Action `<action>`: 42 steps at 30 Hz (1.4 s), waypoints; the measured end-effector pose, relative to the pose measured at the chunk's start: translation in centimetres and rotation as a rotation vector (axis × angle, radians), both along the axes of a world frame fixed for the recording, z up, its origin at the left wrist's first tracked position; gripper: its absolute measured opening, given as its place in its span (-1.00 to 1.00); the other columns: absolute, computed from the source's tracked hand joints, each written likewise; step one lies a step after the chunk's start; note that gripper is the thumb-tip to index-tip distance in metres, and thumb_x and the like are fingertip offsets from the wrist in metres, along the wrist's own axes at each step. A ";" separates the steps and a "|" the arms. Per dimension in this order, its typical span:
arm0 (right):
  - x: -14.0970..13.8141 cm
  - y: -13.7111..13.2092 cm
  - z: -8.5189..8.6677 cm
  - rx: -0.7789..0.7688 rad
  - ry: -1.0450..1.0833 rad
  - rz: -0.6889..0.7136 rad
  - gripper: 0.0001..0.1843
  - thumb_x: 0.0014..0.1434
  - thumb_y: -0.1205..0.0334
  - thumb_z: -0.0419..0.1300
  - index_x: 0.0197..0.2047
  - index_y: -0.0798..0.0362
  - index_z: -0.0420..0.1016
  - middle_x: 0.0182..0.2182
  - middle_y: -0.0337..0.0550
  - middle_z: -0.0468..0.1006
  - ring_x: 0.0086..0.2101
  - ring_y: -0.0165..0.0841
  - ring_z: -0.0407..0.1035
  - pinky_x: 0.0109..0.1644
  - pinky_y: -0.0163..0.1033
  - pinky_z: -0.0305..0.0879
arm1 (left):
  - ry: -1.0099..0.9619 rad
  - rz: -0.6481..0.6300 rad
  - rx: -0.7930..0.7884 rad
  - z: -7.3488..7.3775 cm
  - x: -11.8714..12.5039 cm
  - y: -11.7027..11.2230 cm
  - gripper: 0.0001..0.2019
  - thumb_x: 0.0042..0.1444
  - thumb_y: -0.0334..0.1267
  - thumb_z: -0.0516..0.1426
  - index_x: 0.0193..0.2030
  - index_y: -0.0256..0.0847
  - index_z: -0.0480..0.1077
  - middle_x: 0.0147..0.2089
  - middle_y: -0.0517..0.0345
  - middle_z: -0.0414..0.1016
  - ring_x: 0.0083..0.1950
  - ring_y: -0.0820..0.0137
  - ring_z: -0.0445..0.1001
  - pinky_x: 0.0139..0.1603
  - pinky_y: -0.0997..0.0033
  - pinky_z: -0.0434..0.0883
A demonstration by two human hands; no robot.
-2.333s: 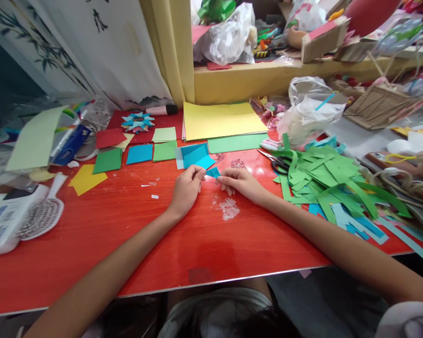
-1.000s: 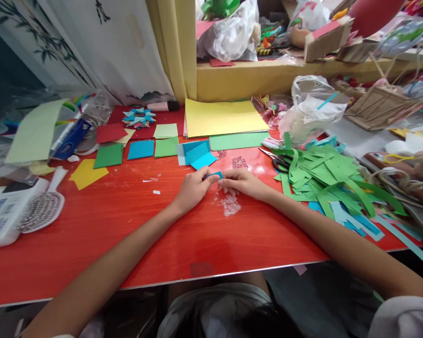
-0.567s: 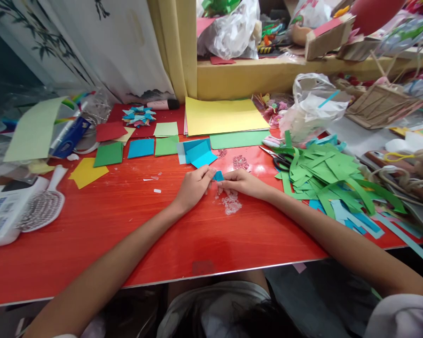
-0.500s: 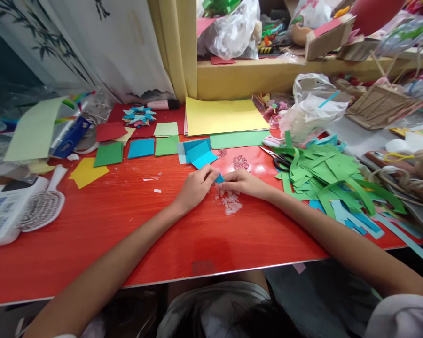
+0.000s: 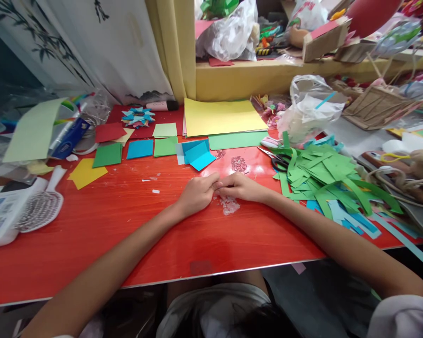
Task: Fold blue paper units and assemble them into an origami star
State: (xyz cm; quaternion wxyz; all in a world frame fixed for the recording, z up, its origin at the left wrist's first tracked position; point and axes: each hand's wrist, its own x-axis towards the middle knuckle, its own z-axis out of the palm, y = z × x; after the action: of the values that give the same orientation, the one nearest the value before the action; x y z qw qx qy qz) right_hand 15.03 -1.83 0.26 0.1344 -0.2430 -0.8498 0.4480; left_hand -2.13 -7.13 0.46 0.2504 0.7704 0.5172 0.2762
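Note:
My left hand and my right hand meet fingertip to fingertip just above the red table. Both are closed in a pinch. The small folded piece of blue paper seen between them half a second ago is now covered by the fingers. Right behind the hands lies creased blue paper on a small stack. Under and in front of my right hand is a worn patch of clear tape on the tabletop.
Black-handled scissors lie beside a heap of green paper strips on the right. Yellow sheets are stacked at the back. Left of them are green squares, a blue square and a folded-paper ring. A hairbrush rests far left.
My fingers have closed in over the small blue paper, hiding it. My left hand has turned slightly and sits a little lower; the fingertips now touch.

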 end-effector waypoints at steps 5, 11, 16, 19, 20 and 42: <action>0.2 0.3 0.0 -0.181 0.049 -0.037 -0.63 0.16 0.01 0.08 -0.48 0.13 0.42 -0.56 -0.27 0.35 -0.52 -0.50 0.18 -0.41 -0.34 0.08 | -0.157 -0.009 -0.045 0.4 -0.1 0.2 -0.77 0.22 -0.24 -0.11 -0.45 -0.21 0.17 -0.53 0.26 0.21 -0.46 0.50 0.19 -0.41 0.50 0.12; 0.2 0.5 0.0 -0.211 0.105 -0.083 -0.60 0.20 -0.04 0.04 -0.38 0.13 0.45 -0.61 -0.33 0.17 -0.56 -0.52 0.08 -0.44 -0.33 -0.01 | -0.220 0.151 -0.066 0.4 -0.3 0.6 -0.70 0.21 -0.10 -0.06 -0.47 -0.21 0.21 -0.57 0.28 0.22 -0.49 0.51 0.20 -0.43 0.51 0.13; 0.2 0.6 -0.2 -0.250 0.152 -0.086 -0.59 0.22 -0.04 0.01 -0.38 0.13 0.43 -0.63 -0.35 0.15 -0.58 -0.53 0.04 -0.46 -0.33 -0.05 | -0.188 0.269 -0.077 0.4 -0.2 0.6 -0.62 0.21 -0.02 -0.05 -0.54 -0.21 0.17 -0.69 0.31 0.14 -0.58 0.52 0.18 -0.47 0.50 0.10; 0.1 0.6 -0.3 -0.242 0.164 -0.090 -0.60 0.22 -0.03 0.02 -0.35 0.14 0.43 -0.62 -0.35 0.15 -0.58 -0.54 0.04 -0.46 -0.33 -0.04 | -0.184 0.242 -0.052 0.3 -0.5 0.6 -0.62 0.21 -0.02 -0.06 -0.53 -0.21 0.21 -0.69 0.31 0.15 -0.59 0.52 0.20 -0.49 0.51 0.11; 0.1 0.6 -0.4 -0.248 0.173 -0.098 -0.60 0.22 -0.03 0.01 -0.34 0.14 0.43 -0.62 -0.35 0.16 -0.59 -0.54 0.04 -0.47 -0.33 -0.04 | -0.203 0.205 -0.061 0.3 -0.8 0.7 -0.63 0.21 -0.02 -0.06 -0.52 -0.21 0.21 -0.68 0.31 0.17 -0.59 0.52 0.22 -0.48 0.51 0.13; -0.3 0.3 -0.3 -0.305 0.255 -0.148 -0.62 0.21 -0.02 0.05 -0.42 0.12 0.41 -0.77 -0.41 0.19 -0.71 -0.56 0.10 -0.55 -0.37 0.02 | -0.074 0.099 0.121 2.1 -1.5 1.1 -0.77 0.17 -0.28 -0.05 -0.50 -0.23 0.23 -0.54 0.27 0.30 -0.47 0.55 0.23 -0.42 0.52 0.13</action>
State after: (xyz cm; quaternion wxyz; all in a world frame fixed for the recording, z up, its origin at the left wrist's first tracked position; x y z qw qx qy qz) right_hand 14.68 -1.54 -0.07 0.2352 -0.2635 -0.7281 0.5874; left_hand -3.67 -6.04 2.58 0.2085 0.7469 0.5273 0.3473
